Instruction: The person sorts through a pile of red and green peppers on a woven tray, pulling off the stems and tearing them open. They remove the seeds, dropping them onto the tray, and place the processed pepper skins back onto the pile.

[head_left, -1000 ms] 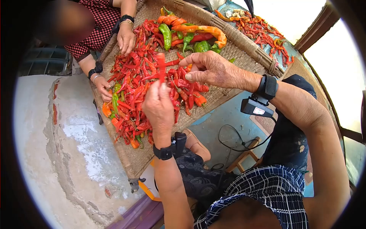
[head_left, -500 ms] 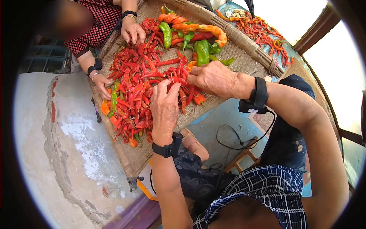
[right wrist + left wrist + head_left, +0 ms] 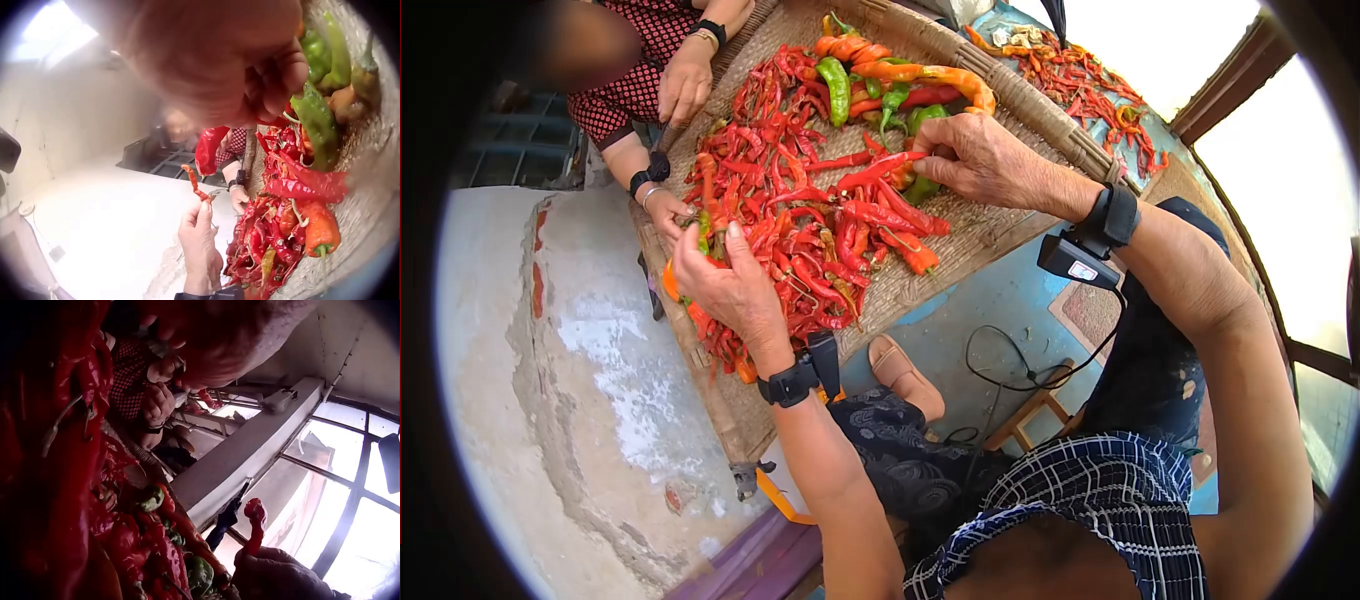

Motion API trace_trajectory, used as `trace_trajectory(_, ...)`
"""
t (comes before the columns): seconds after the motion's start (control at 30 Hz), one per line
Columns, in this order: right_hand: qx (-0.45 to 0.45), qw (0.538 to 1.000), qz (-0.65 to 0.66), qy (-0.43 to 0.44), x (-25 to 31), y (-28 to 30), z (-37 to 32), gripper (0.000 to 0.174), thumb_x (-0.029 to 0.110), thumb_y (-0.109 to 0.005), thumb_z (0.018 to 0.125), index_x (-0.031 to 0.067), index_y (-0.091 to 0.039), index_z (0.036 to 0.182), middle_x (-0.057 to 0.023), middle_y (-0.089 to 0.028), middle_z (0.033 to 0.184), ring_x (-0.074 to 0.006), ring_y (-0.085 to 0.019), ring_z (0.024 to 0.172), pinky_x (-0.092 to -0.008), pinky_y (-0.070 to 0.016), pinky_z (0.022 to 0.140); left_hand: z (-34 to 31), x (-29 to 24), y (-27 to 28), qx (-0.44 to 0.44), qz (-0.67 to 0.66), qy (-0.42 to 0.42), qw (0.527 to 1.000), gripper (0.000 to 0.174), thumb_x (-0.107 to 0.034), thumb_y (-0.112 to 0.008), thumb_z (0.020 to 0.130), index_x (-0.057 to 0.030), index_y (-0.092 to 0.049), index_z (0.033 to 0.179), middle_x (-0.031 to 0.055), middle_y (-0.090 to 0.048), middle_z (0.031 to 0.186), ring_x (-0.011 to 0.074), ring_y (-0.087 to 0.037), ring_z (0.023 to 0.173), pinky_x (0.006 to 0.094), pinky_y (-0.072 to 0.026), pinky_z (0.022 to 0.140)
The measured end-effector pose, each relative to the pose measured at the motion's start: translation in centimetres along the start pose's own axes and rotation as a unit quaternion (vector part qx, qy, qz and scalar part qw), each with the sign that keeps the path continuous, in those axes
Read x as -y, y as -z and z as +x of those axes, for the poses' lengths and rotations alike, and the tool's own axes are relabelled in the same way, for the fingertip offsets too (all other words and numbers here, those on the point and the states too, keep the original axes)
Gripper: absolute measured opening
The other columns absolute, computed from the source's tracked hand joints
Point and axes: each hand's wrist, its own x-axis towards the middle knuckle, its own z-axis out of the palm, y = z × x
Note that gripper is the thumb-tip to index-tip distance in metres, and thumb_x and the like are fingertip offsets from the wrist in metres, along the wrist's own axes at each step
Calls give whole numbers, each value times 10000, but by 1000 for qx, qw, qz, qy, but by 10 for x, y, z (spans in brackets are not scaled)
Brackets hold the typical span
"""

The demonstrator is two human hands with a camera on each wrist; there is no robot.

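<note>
A woven tray (image 3: 1040,112) carries a heap of red chillies (image 3: 800,235), with green and orange peppers (image 3: 900,85) at its far end. My left hand (image 3: 705,248) is at the heap's left side and pinches a thin red chilli (image 3: 194,181) by its end, holding it above the pile. My right hand (image 3: 932,155) is over the far side of the tray. Its fingertips pinch a long red chilli (image 3: 878,170) by the stem end, lifted off the heap. From the left wrist view this same chilli (image 3: 255,520) stands up out of my right hand (image 3: 275,575).
Another person's hands (image 3: 685,80) work at the tray's far left corner. More chillies (image 3: 1090,75) lie on a blue cloth beyond the tray. A cracked concrete ledge (image 3: 550,350) runs along the left. Below the tray are a sandalled foot (image 3: 910,378), a cable and a small wooden stool (image 3: 1035,415).
My left hand has gone from the middle of the heap to its left side with a thin chilli. My right hand has moved back toward the green peppers with a long red chilli.
</note>
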Motion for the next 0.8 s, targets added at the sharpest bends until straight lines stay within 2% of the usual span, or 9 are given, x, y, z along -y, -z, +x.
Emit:
trace_trajectory(0.1, 25, 999, 36, -16, 6, -2, 0, 143, 159, -649, 858, 21, -649, 894, -168, -638, 693, -345, -660, 689, -414, -524, 628, 3, -3, 1, -118, 163, -3, 979, 387, -249, -604, 943, -12, -543, 1242, 156, -580, 1179, 316, -557, 1079, 403, -435, 943)
trace_trajectory(0.2, 50, 999, 5, 3, 11, -6, -3, 147, 162, -654, 853, 20, -650, 891, -178, -638, 692, -356, -658, 700, -422, -523, 634, -10, -40, -3, 107, -150, -27, 982, 497, -256, -581, 952, -32, -458, 1379, 178, -541, 1289, 322, -506, 1178, 401, -398, 1009)
trace_trajectory(0.33, 61, 998, -7, 33, 9, -14, -4, 139, 162, -648, 848, 33, -649, 901, -177, -642, 694, -365, -655, 708, -439, -521, 644, -23, -67, -9, 165, -85, -189, 964, 449, -187, -664, 875, -42, -546, 1283, 155, -592, 1197, 314, -541, 1115, 440, -417, 963)
trace_trajectory(0.43, 64, 997, 6, 44, 9, -15, -5, 145, 172, -646, 852, 41, -648, 915, -174, -643, 694, -360, -656, 706, -440, -523, 644, -28, -62, -13, 237, -89, -150, 956, 284, -167, -659, 875, -53, -630, 1134, 121, -646, 1013, 291, -591, 996, 432, -443, 884)
trace_trajectory(0.5, 62, 997, 12, 44, 10, -14, -4, 151, 178, -647, 855, 44, -647, 925, -172, -645, 696, -359, -656, 705, -440, -524, 644, -23, -56, -10, 172, -52, -134, 975, 166, -168, -638, 894, -57, -662, 1015, 115, -645, 865, 294, -610, 863, 426, -462, 784)
trace_trajectory(0.57, 34, 999, -7, 31, 10, -13, -5, 171, 132, -625, 903, 14, -619, 1027, -159, -625, 695, -323, -629, 647, -406, -488, 600, -11, -33, -4, 101, 10, 3, 995, 230, -233, -596, 931, -32, -660, 1023, 158, -634, 840, 333, -606, 787, 436, -474, 718)
trace_trajectory(0.6, 34, 999, -6, 31, 10, -12, -5, 171, 132, -625, 903, 14, -619, 1027, -159, -625, 695, -323, -629, 647, -406, -488, 600, -3, -23, 3, 58, -6, 89, 994, 288, -255, -597, 932, -17, -640, 1088, 174, -635, 914, 332, -600, 861, 443, -472, 765)
trace_trajectory(0.73, 61, 997, -35, 41, 3, -18, -6, 205, 147, -632, 894, 17, -618, 1052, -161, -636, 702, -339, -647, 681, -418, -507, 619, 9, -7, 12, -96, 160, -28, 982, 332, -239, -576, 949, -50, -590, 1221, 178, -618, 1155, 324, -558, 1107, 425, -414, 989)
trace_trajectory(0.8, 66, 995, -38, 60, 2, -21, -7, 217, 163, -636, 890, 18, -620, 1051, -162, -641, 707, -347, -654, 697, -424, -514, 625, -1, -24, 9, 114, 64, -104, 986, 317, -169, -597, 924, -58, -598, 1221, 145, -601, 1201, 307, -518, 1166, 429, -390, 1016)
